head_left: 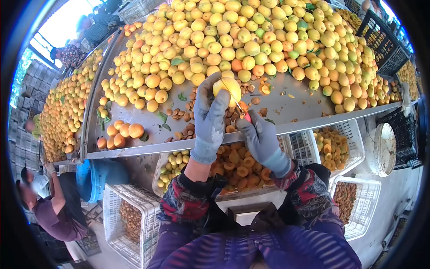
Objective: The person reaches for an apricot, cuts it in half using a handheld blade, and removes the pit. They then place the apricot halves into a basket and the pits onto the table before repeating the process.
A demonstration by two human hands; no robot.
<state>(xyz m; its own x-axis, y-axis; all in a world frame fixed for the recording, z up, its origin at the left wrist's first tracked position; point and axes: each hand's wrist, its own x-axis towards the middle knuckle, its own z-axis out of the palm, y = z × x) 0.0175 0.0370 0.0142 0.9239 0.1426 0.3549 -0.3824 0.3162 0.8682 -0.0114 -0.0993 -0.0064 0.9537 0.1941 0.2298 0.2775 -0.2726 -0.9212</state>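
Observation:
My left hand (pixel 209 123), in a grey glove, holds a yellow apricot (pixel 229 89) up over the metal table (pixel 286 98). My right hand (pixel 263 141), gloved too, grips the red handle of a small knife (pixel 246 116). The thin blade runs up across the apricot's face. Behind my hands rises a large heap of apricots (pixel 233 40). Brown pits (pixel 186 115) lie scattered on the metal around them. Below the table edge, partly hidden by my forearms, a crate of halved apricots (pixel 242 163) stands in front of me.
A raised metal rim (pixel 336 116) edges the table. White crates (pixel 144 210) with pits, a blue barrel (pixel 101 177) and a white bucket (pixel 384 150) stand below. A black crate (pixel 380 42) rests at the right. A person (pixel 60 206) works at the left.

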